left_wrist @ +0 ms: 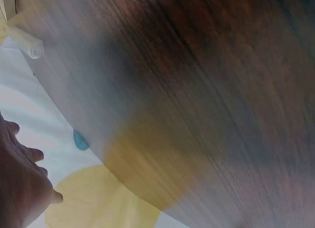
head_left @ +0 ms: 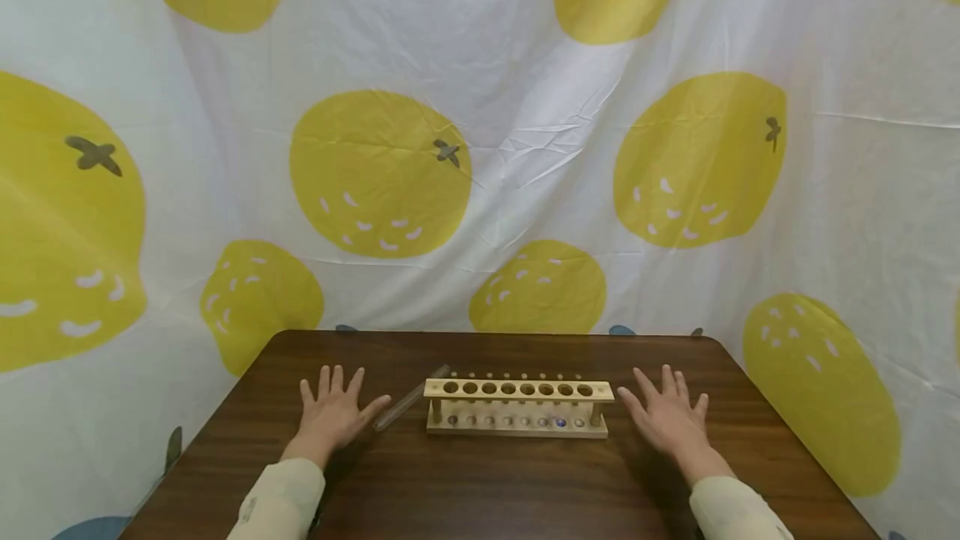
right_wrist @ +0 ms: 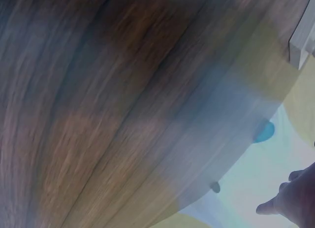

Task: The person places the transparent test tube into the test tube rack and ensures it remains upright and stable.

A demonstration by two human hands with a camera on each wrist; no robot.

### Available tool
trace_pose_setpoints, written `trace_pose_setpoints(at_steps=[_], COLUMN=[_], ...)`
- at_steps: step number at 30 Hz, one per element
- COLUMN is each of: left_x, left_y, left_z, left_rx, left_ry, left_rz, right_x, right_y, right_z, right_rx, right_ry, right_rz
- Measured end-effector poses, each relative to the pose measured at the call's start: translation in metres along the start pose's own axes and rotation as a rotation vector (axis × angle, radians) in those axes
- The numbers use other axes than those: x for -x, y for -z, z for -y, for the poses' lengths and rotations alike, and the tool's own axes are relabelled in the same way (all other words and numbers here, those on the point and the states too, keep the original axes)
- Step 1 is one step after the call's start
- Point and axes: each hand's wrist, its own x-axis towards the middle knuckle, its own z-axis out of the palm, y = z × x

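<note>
We had each grip wide, our left hand [head_left: 333, 415] near the clear tube [head_left: 407, 404], our right hand [head_left: 670, 419] near the wooden rack [head_left: 518, 397].

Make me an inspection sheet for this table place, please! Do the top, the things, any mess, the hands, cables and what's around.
Surface: dark brown wood-grain table.
Job's things: wooden rack with round holes, standing upright; clear tube lying slanted by its left end.
Clutter: nothing seen.
Hands: left hand open near the tube; right hand open near the rack's right end; both hold nothing.
Cables: nothing seen.
Surroundings: white cloth with yellow lemons behind.
</note>
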Motion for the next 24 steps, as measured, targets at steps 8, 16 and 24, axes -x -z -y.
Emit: trace_pose_setpoints(at_steps=[8,16,24], left_x=[0.0,-0.005,-0.019], left_y=[0.0,-0.007,-0.012], left_z=[-0.001,-0.008,-0.01], left_rx=[-0.006,-0.002,-0.023], left_ry=[0.001,-0.029,-0.04], left_rz=[0.017,0.012,0.03], right_x=[-0.001,0.002,0.005], right_y=[-0.003,-0.007,-0.012], right_z=[0.014,0.027,0.037], right_rx=[-0.144,-0.379,-0.626], right_ry=[-0.032,-0.051,-0.114], right_rz=[0.039,0.031,-0.006])
